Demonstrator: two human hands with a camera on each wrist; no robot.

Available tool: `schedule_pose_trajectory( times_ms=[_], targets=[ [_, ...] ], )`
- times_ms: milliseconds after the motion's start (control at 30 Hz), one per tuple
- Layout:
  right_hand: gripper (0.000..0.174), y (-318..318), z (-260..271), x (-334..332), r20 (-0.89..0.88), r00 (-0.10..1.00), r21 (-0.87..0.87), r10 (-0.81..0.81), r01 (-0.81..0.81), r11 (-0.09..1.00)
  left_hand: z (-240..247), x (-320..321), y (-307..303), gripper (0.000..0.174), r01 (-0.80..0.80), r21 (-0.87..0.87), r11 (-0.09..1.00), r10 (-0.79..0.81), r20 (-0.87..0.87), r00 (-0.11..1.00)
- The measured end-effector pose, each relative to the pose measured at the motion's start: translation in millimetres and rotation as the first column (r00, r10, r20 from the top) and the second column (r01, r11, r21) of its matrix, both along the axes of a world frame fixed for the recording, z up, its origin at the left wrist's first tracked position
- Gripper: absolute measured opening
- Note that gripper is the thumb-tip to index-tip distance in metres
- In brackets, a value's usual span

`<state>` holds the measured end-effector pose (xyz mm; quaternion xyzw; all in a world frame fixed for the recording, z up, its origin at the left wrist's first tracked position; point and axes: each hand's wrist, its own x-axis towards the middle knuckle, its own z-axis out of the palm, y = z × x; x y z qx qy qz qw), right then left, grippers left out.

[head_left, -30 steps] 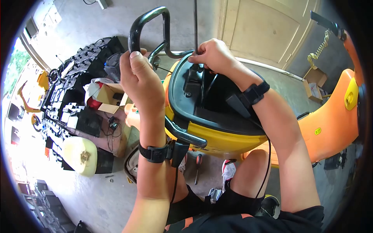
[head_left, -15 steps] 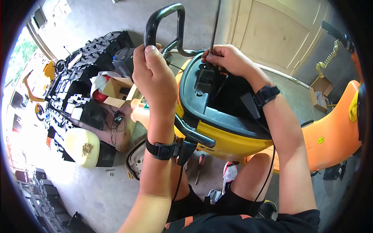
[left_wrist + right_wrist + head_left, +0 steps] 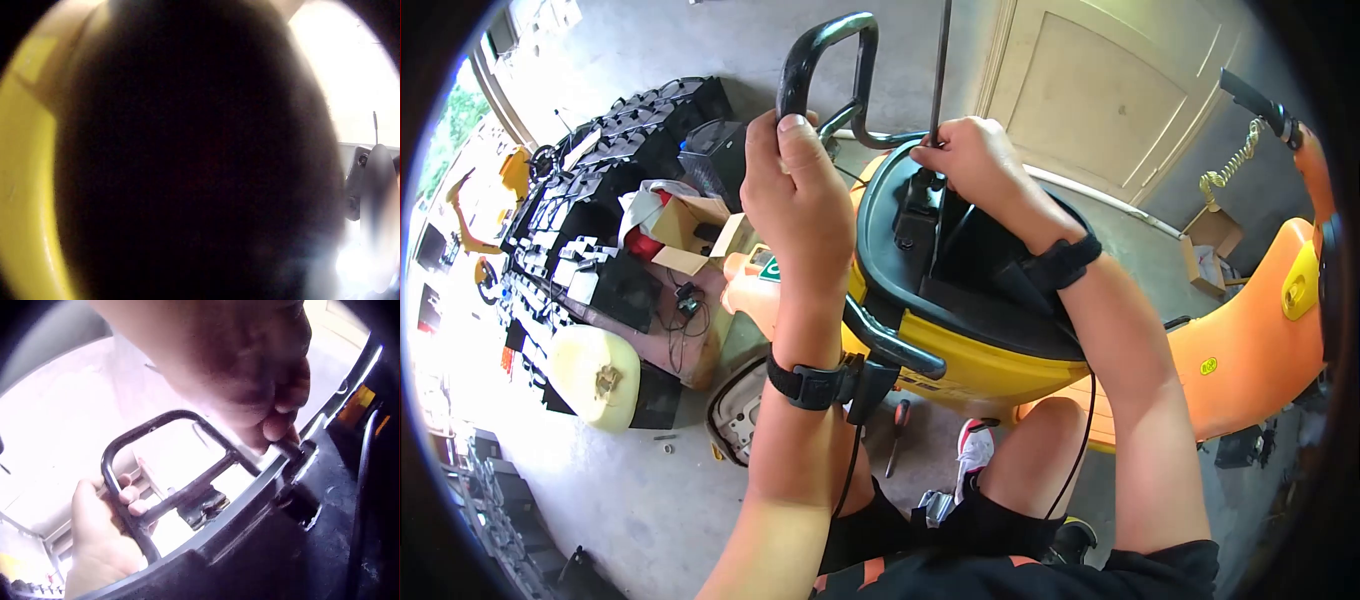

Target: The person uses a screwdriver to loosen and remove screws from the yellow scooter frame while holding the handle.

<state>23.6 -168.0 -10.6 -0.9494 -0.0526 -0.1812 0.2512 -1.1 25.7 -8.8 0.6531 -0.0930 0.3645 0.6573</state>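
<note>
In the head view my left hand [image 3: 800,205] grips a bent black tubular rail [image 3: 803,58] at the back of a yellow scooter body [image 3: 990,360]. My right hand [image 3: 980,165] pinches a long thin dark rod [image 3: 941,70] low down, its fingertips close over the scooter's black storage tub [image 3: 888,262]. The rod stands nearly upright. Seen from the right wrist, the right hand's curled fingers [image 3: 281,425] are right by a slot in the black plastic. Most of the left wrist view is dark, with a yellow panel [image 3: 22,162] along its left side.
Black batteries [image 3: 615,150] stand in rows at the left, beside an open cardboard box [image 3: 690,235] and a whitish jug [image 3: 595,378]. A screwdriver [image 3: 898,435] lies on the floor between the legs. An orange scooter [image 3: 1240,310] stands at the right, before a door [image 3: 1100,90].
The right wrist has rolled one way and back while the fingers stay at the rod, whose lean has shifted slightly. The left hand keeps its hold on the rail. The head view has shifted a little.
</note>
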Motion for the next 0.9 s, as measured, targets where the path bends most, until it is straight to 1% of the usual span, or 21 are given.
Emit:
schedule_pose_trajectory(
  times_ms=[33,67,133,167,200,267,300,333,400,433,467,533,567,633,767,833,900],
  targets=[
    [0.035,-0.3,-1.2,1.1,-0.007,1.0,0.03,0.004,-0.004,1.0,0.5,-0.4,-0.2,0.033,0.003,-0.002,1.0,-0.003,-0.003,1.0],
    [0.035,-2.9,-0.1,1.4,-0.003,1.0,0.023,0.004,-0.004,1.0,0.9,0.1,-0.1,0.033,0.003,-0.003,1.0,-0.003,-0.006,1.0],
    [0.033,-7.4,0.8,0.6,-0.115,0.987,0.262,0.112,-0.079,0.962,-0.9,2.8,-1.0,0.033,-0.013,0.004,1.0,0.013,-0.005,1.0],
    [0.031,-13.2,-4.9,5.8,-0.128,0.979,0.291,0.157,-0.114,0.95,-1.4,4.1,-3.3,0.031,-0.004,-0.02,1.0,0.005,0.041,0.999],
    [0.031,-16.4,-10.6,10.5,-0.13,0.978,0.292,0.165,-0.121,0.949,-1.9,5.3,-4.8,0.03,0.004,-0.04,0.999,0.0,0.086,0.996],
    [0.031,-18.9,-20.2,15.7,-0.021,0.939,0.467,0.342,-0.294,0.834,0.3,4.1,-5.2,0.03,0.0,-0.035,0.999,0.003,0.083,0.997],
    [0.031,-21.6,-23.1,17.8,0.027,0.932,0.409,0.362,-0.341,0.846,0.9,2.5,-4.8,0.03,0.004,-0.032,0.999,-0.002,0.082,0.997],
    [0.031,-21.1,-22.5,16.2,0.022,0.93,0.413,0.367,-0.343,0.844,0.6,1.5,-4.3,0.03,-0.001,-0.03,1.0,0.004,0.075,0.997],
    [0.032,-21.0,-15.8,14.4,-0.041,0.945,0.36,0.325,-0.29,0.887,1.1,1.3,-4.4,0.031,-0.006,-0.025,1.0,0.008,0.069,0.998],
    [0.032,-20.4,-13.3,14.0,-0.092,0.943,0.369,0.319,-0.265,0.891,1.0,1.5,-4.6,0.031,-0.013,-0.023,1.0,0.014,0.07,0.997],
    [0.032,-20.7,-14.9,15.0,-0.094,0.943,0.368,0.32,-0.266,0.891,-0.3,2.0,-3.3,0.031,-0.013,-0.024,1.0,0.015,0.07,0.997],
    [0.03,-21.3,-18.3,17.0,-0.03,0.89,0.571,0.455,-0.359,0.739,-2.7,3.2,-0.2,0.03,-0.015,0.019,1.0,0.014,0.04,0.999],
    [0.03,-22.4,-17.4,16.7,-0.029,0.89,0.571,0.454,-0.358,0.739,-1.8,3.0,-1.4,0.03,-0.013,0.019,1.0,0.012,0.041,0.999],
    [0.03,-24.7,-14.3,14.7,-0.058,0.868,0.628,0.493,-0.352,0.694,0.1,2.7,-4.5,0.032,-0.019,-0.018,1.0,0.02,0.082,0.996],
    [0.028,-29.9,-10.6,12.2,-0.087,0.876,0.591,0.474,-0.338,0.733,0.4,2.7,-4.0,0.032,-0.018,-0.005,1.0,0.018,0.072,0.997],
    [0.025,-29.8,-11.5,13.0,-0.107,0.886,0.506,0.45,-0.342,0.792,-0.1,3.1,-3.9,0.032,-0.028,-0.002,1.0,0.029,0.072,0.997],
    [0.023,-27.7,-11.5,12.6,-0.092,0.896,0.505,0.434,-0.333,0.796,-0.4,2.0,-1.2,0.032,-0.029,0.019,0.999,0.028,0.043,0.999]
  ],
)
